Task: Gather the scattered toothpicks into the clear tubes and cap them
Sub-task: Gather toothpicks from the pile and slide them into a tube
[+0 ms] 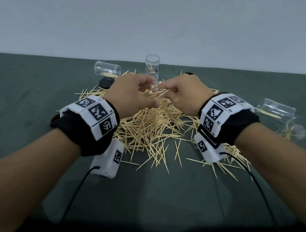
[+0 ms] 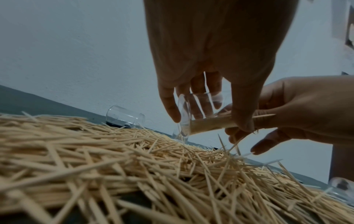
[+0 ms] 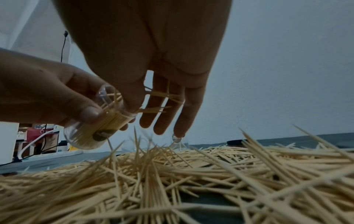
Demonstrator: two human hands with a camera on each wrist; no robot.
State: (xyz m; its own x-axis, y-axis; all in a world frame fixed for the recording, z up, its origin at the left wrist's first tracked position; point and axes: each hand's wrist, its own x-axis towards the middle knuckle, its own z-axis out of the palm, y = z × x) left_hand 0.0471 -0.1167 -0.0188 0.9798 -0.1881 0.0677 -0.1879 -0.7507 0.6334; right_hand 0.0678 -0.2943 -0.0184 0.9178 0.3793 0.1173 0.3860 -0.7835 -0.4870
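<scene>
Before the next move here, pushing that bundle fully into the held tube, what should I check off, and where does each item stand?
1. Left hand grips the held tube: ok.
2. Right hand pinches the bundle at the tube's mouth: ok.
3. Bundle fully inside: not ok, ends stick out.
4. Room left in tube: cannot tell.
5. Black cap within reach on the table: ok.
6. Pile cleared: not ok.
</scene>
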